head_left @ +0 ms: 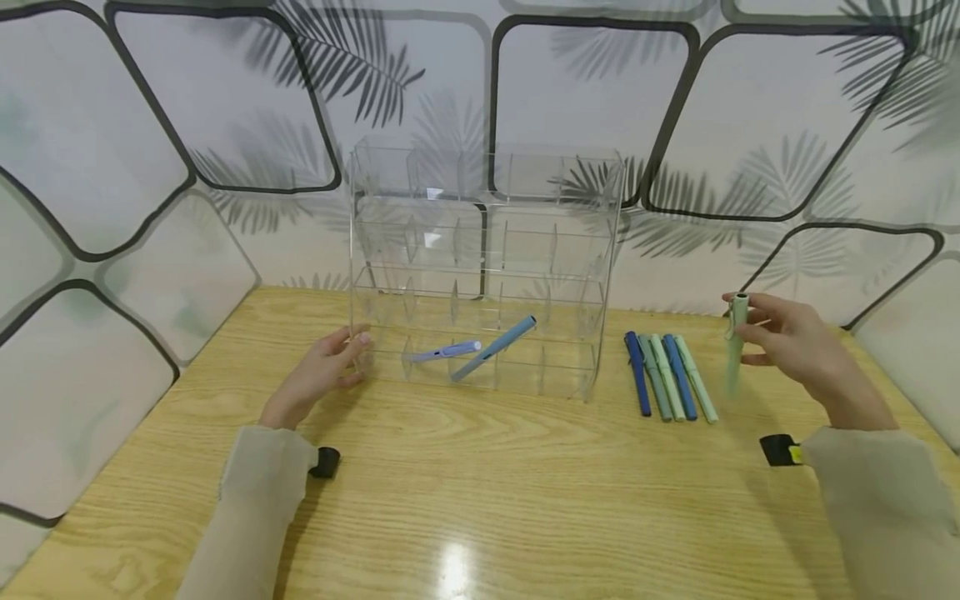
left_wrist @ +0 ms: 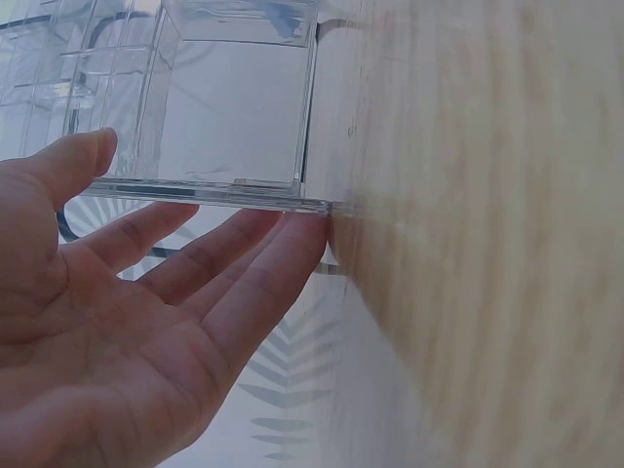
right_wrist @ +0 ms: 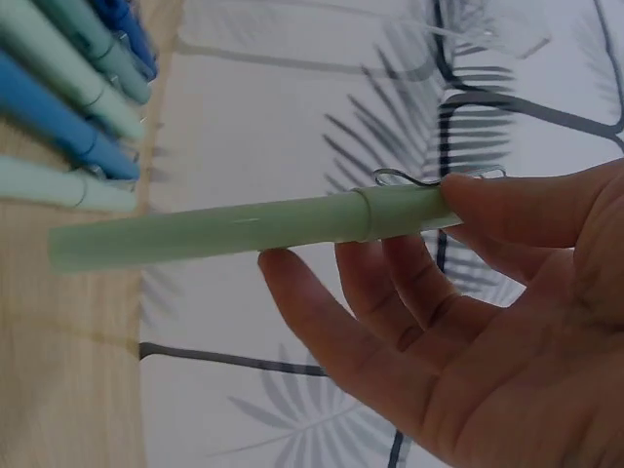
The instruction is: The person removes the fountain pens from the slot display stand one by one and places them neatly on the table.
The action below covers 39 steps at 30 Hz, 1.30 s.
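A clear acrylic rack [head_left: 480,358] with several tiers of compartments stands on the table. My left hand [head_left: 327,364] holds its left side wall, thumb on one face and fingers on the other in the left wrist view. In the rack's lowest tier lean a lilac pen [head_left: 446,351] and a blue pen [head_left: 495,348], both tilted. At the right, my right hand [head_left: 787,333] pinches a light green capped pen [right_wrist: 224,229] between thumb and fingers, its clip end up. The pen is upright, above the table in the head view.
Left of my right hand lies a row of several pens: a dark blue pen [head_left: 638,375], a grey-green pen [head_left: 656,379], a blue pen [head_left: 681,379] and light green ones. The wooden table [head_left: 480,483] meets a patterned wall covering [head_left: 592,100] behind the rack.
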{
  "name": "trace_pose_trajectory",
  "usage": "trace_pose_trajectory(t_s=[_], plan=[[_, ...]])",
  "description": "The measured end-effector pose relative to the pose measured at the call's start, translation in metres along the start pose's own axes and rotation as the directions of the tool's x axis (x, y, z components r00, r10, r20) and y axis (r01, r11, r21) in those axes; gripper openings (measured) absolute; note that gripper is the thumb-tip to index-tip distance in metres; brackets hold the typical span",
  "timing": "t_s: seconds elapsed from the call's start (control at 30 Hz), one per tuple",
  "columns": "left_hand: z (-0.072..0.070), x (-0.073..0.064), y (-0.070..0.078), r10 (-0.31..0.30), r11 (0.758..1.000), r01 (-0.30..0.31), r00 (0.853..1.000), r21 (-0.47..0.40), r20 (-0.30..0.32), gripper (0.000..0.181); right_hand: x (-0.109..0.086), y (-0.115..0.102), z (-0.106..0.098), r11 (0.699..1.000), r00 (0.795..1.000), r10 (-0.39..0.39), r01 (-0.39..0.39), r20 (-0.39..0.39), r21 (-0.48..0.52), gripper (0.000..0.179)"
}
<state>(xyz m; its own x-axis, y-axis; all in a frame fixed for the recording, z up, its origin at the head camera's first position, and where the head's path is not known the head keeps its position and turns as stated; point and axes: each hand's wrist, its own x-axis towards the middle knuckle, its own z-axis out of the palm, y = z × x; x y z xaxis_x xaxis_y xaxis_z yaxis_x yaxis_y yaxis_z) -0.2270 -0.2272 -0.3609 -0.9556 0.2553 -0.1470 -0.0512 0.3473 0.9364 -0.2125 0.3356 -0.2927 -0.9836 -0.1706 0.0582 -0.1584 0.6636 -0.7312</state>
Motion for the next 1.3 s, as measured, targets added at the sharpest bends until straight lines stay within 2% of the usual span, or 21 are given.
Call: trace_pose_trajectory(t_s=[0.17, 0.6, 0.83, 1.07, 1.23, 1.3], plan=[[0.0, 0.0, 0.001, 0.001, 1.0, -0.001, 1.0, -0.004, 0.0, 0.067, 0.006, 0.009, 0.001, 0.997, 0.998, 0.066, -0.065, 0.019, -0.034, 0.053], [0.0, 0.0, 0.001, 0.011, 1.0, -0.011, 1.0, -0.004, 0.0, 0.068, 0.02, 0.033, 0.004, 0.989, 0.989, 0.139, -0.136, 0.054, -0.055, 0.058], [0.0, 0.0, 0.0, 0.008, 1.0, -0.008, 1.0, 0.004, 0.0, 0.067, 0.03, 0.05, 0.004, 0.977, 0.972, 0.214, -0.21, 0.093, -0.046, 0.055], [0.0, 0.001, 0.001, 0.009, 1.0, -0.009, 1.0, 0.011, -0.003, 0.066, 0.038, 0.067, 0.008, 0.969, 0.957, 0.246, -0.242, 0.154, -0.045, 0.051], [0.0, 0.002, 0.001, 0.003, 1.0, -0.003, 1.0, 0.002, -0.001, 0.065, 0.042, 0.07, 0.012, 0.963, 0.94, 0.269, -0.26, 0.211, -0.066, 0.05], [0.0, 0.002, 0.0, -0.001, 1.0, 0.001, 1.0, 0.005, -0.004, 0.065, 0.043, 0.069, 0.014, 0.963, 0.939, 0.267, -0.257, 0.215, -0.075, 0.049]])
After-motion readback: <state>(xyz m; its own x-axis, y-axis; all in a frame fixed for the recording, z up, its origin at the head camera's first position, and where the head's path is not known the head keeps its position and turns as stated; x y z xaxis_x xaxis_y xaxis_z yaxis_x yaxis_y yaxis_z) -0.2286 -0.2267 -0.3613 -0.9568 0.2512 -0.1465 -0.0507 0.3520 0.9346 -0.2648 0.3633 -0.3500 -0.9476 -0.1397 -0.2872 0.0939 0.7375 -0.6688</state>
